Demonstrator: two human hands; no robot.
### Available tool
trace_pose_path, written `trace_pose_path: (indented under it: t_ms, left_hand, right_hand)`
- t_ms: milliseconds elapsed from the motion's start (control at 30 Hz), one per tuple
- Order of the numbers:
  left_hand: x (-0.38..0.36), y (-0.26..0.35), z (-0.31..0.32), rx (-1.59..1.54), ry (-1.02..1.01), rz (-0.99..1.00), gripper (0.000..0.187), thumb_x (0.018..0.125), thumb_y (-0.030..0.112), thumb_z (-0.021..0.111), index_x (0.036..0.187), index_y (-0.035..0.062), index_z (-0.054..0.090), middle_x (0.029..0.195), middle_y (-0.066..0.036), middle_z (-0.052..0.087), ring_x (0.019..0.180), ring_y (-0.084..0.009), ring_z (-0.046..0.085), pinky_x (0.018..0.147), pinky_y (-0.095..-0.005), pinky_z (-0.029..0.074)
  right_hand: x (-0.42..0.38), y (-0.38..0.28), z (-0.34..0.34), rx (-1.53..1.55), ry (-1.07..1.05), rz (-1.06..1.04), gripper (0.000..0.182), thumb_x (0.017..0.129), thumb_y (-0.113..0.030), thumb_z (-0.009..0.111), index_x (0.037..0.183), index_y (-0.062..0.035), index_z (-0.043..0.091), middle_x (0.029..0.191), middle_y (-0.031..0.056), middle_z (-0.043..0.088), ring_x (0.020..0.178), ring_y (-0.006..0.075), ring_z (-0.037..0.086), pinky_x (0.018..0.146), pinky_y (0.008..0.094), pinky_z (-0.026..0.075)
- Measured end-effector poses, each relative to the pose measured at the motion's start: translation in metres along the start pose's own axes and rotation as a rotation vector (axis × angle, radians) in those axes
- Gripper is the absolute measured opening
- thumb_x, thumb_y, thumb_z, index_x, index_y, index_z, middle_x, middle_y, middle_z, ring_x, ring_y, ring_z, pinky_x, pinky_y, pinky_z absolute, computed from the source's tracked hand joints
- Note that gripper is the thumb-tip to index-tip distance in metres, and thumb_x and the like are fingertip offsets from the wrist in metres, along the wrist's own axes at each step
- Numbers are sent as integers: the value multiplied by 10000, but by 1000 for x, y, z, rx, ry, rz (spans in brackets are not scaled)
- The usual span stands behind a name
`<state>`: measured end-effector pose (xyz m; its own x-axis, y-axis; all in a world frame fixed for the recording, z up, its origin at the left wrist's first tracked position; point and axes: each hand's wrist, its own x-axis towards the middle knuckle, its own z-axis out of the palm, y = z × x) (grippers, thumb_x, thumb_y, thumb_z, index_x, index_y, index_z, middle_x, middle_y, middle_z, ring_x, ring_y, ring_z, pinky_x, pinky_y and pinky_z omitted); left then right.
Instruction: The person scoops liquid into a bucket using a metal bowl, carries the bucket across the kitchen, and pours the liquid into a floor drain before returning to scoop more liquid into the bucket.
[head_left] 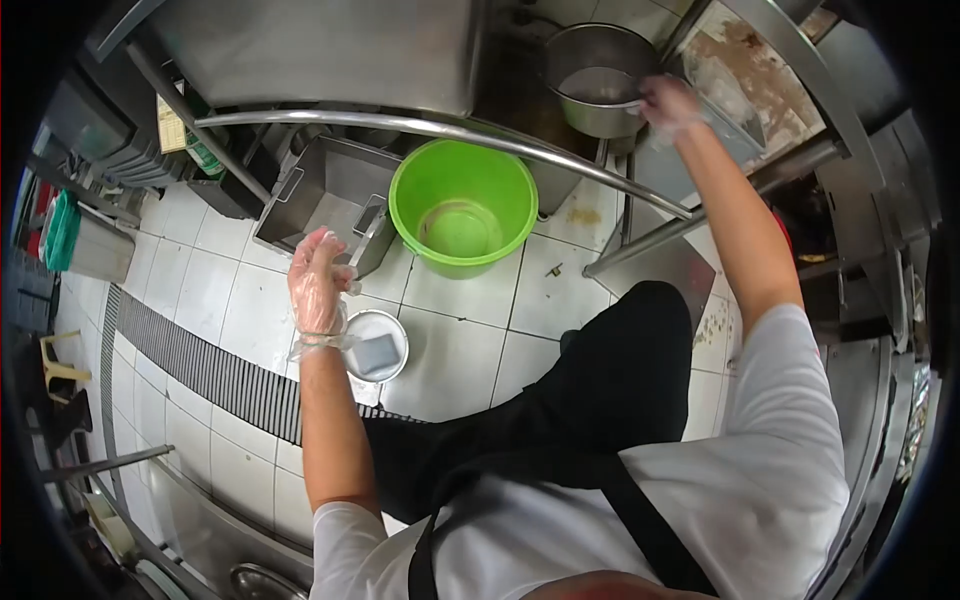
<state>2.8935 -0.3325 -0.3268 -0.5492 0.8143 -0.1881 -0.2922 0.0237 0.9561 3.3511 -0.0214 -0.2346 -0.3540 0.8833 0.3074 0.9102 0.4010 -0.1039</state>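
Observation:
My right hand (672, 104), in a clear plastic glove, is closed on the near right rim of a round metal pot (603, 122). The pot stands on the floor beyond the metal rail, and its inside looks greyish. My left hand (318, 285), also in a clear glove, hangs in the air with its fingers loosely bent and apart, nothing visible in them. Below it on the floor is a small white tub (403, 347) with a grey-blue rectangular thing inside. Just ahead are a bright green plastic bucket (410, 190) and a rectangular metal bin (345, 160) with handles.
A metal rail (440, 134) crosses in front at bucket height, below a steel panel (320, 50). A drain grate (200, 364) runs across the white tiled floor (455, 345). A table leg (640, 247) stands on the right, and a green-lidded container (62, 230) at far left.

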Motion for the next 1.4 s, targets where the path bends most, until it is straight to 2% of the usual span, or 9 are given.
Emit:
trace_pose_path:
  t_ms: [67,133,200,267,367,1067,1133,1267,1400]
  left_hand:
    - [-3,-2,2,38,-4,2,365,835,213,623,1118,4,524,857,-85,597,501,-109,520,421,-219,408]
    - [-11,-5,-1,105,49,18,350,840,206,615,1118,9,535,843,-73,606,514,-102,522,433,-217,409]
    - [-30,0,-5,160,131,36,339,852,208,586,1127,15,542,834,-64,615,540,-87,520,467,-204,392]
    - [-55,11,-3,254,242,41,345,852,211,574,1128,5,542,835,-57,614,536,-78,505,477,-206,385]
    - [-92,12,-5,329,391,23,343,853,212,580,1126,8,541,827,-41,601,534,-63,481,480,-194,370]
    - [-215,13,56,201,854,-85,345,853,158,557,1143,-27,529,835,-61,563,573,-63,457,504,-201,380]
    - [-226,21,65,198,896,-58,344,854,164,557,1137,-31,529,833,-61,560,571,-66,456,507,-205,385]
    - [-256,28,65,243,1007,-33,369,861,174,554,1164,-34,522,872,-80,565,577,-65,467,508,-198,390]
    - [-280,28,56,214,1008,39,391,875,169,537,1211,-30,506,880,-77,564,601,-48,469,526,-176,390]
  right_hand:
    - [47,-7,34,-519,-112,-111,172,709,-238,637,780,-86,674,856,164,650,802,312,633,699,401,516]
    - [86,1,76,-554,-147,-161,193,666,-253,669,750,-80,671,808,157,656,759,338,634,676,438,509]
    - [138,22,137,-213,-147,74,165,721,-208,596,769,-76,682,889,184,650,862,337,626,757,427,499]
    - [136,-8,154,-117,-18,95,229,792,-138,481,889,-67,676,991,208,626,961,358,595,853,420,474]
    - [155,-11,199,-212,-220,-98,313,865,-209,431,984,-30,658,1120,221,584,1046,341,573,888,434,461]
    - [176,31,399,-61,-255,-7,227,816,-209,515,910,-106,695,999,162,648,937,343,626,765,462,521]
    - [171,40,425,-145,-324,-81,240,820,-227,510,922,-117,697,1013,150,649,945,327,625,770,457,519]
    - [183,73,482,-641,-465,-541,265,829,-265,499,945,-139,702,1039,126,651,960,295,624,779,447,517]
    - [169,58,416,-636,-555,-586,275,830,-238,486,951,-105,693,1030,137,649,933,292,634,769,421,522]
